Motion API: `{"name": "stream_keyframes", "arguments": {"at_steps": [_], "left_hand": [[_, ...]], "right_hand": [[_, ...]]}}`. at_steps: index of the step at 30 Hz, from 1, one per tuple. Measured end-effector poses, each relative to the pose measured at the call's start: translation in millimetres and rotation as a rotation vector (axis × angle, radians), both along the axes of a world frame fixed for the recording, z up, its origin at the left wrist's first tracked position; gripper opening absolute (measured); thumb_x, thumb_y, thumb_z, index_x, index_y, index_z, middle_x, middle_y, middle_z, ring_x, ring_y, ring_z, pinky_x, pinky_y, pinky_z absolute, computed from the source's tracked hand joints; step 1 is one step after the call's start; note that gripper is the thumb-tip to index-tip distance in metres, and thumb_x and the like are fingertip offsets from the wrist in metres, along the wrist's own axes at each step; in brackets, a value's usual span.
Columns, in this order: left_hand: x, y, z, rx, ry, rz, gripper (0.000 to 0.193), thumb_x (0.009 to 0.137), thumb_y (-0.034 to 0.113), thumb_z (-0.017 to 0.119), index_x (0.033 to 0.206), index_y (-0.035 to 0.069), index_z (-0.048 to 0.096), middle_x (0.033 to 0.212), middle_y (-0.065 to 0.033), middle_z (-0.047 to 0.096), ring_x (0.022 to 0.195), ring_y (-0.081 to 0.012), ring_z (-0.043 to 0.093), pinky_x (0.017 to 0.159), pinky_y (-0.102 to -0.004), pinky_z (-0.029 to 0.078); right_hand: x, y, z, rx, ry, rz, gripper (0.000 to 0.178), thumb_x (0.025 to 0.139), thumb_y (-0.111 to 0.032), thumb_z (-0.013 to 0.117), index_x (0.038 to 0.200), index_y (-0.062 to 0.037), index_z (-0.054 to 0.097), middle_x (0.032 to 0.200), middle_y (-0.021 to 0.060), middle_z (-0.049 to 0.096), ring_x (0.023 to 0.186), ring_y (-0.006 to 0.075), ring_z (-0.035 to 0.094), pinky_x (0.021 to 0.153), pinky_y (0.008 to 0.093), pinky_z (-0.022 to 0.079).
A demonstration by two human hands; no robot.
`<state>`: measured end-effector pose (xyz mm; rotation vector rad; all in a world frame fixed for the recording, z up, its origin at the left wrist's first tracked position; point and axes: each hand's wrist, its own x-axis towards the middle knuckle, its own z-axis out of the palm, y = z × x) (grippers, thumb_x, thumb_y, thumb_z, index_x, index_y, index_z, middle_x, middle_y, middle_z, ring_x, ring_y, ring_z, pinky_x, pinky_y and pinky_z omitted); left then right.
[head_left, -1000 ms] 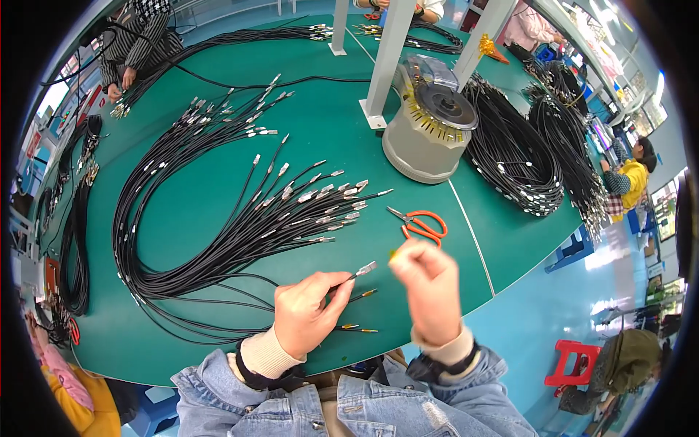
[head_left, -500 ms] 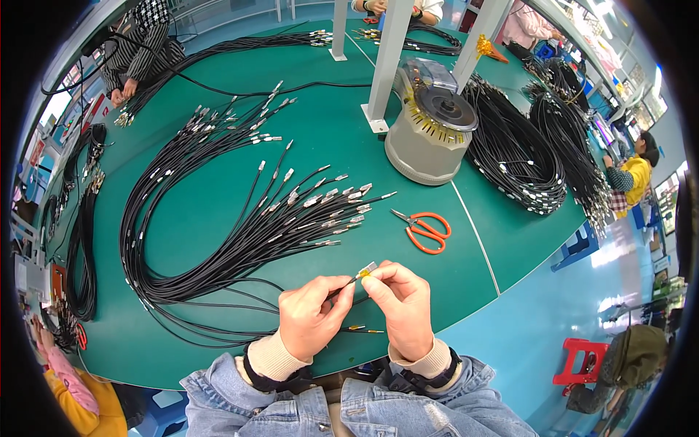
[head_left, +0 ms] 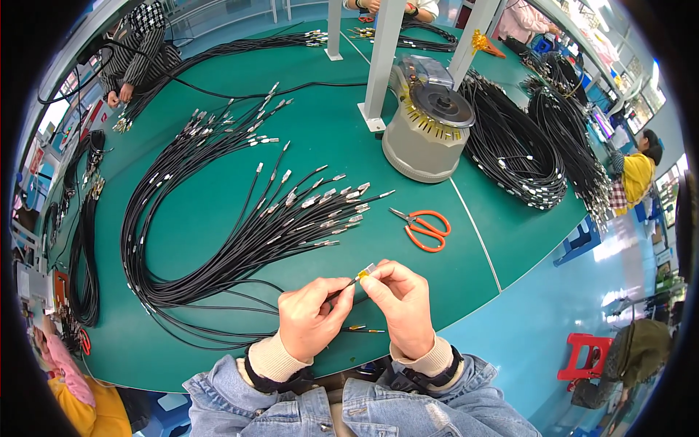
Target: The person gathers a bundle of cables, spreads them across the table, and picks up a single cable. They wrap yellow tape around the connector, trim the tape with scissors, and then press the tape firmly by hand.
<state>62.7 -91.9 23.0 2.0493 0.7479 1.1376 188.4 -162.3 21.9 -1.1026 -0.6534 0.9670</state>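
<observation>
My left hand (head_left: 314, 309) is closed on a black cable, pinching it just behind its end. At that end sits a small silver connector (head_left: 369, 269) with a bit of yellow tape (head_left: 362, 274) around its base. My right hand (head_left: 399, 306) pinches the taped connector between thumb and forefinger. Both hands meet above the near edge of the green table. Beyond them lies a large curved bundle of black cables (head_left: 211, 280), its silver-tipped ends fanned toward the middle. Two loose cable ends with yellow bands (head_left: 357, 328) show between my wrists.
Orange-handled scissors (head_left: 426, 229) lie right of the bundle. A round grey tape dispenser (head_left: 426, 142) stands behind them, beside a grey metal post (head_left: 380, 69). More coiled black cables (head_left: 513, 146) rest at the right. Co-workers sit around the table, and a red stool (head_left: 585, 355) stands on the floor.
My hands keep their grip on the cable end with hardly any movement. The view has shifted very slightly.
</observation>
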Motion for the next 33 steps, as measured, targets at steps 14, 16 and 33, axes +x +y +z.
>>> {"name": "stream_keyframes", "arguments": {"at_steps": [14,16,33], "left_hand": [[-1,0,2,0.027,-0.025,-0.045,0.02,0.072,-0.004,0.071,0.09,0.003,0.064,0.057,0.0002,0.057,0.041,-0.0037,0.042,0.039,-0.0194,0.032],[-2,1,2,0.023,-0.026,-0.053,0.024,0.071,-0.004,0.071,0.093,0.003,0.065,0.057,0.0003,0.057,0.041,-0.0045,0.043,0.039,-0.0199,0.032],[-5,5,-1,0.237,0.074,-0.011,0.026,0.079,-0.003,0.066,0.105,0.0,0.064,0.081,-0.0128,0.069,0.058,-0.0184,0.065,0.053,-0.0257,0.05]], "right_hand": [[-2,-4,5,-0.064,0.06,0.008,0.007,0.086,-0.005,0.063,0.084,0.0009,0.061,0.084,0.0001,0.06,0.077,0.0063,0.051,0.071,0.0223,0.043],[-2,-4,6,-0.06,0.05,0.014,0.007,0.086,-0.005,0.063,0.084,0.0008,0.061,0.084,0.0003,0.06,0.078,0.0063,0.051,0.071,0.0222,0.043],[-1,-8,12,-0.083,0.179,0.141,0.016,0.09,-0.009,0.056,0.094,0.0057,0.06,0.089,0.006,0.06,0.083,0.01,0.056,0.078,0.0239,0.045]]}}
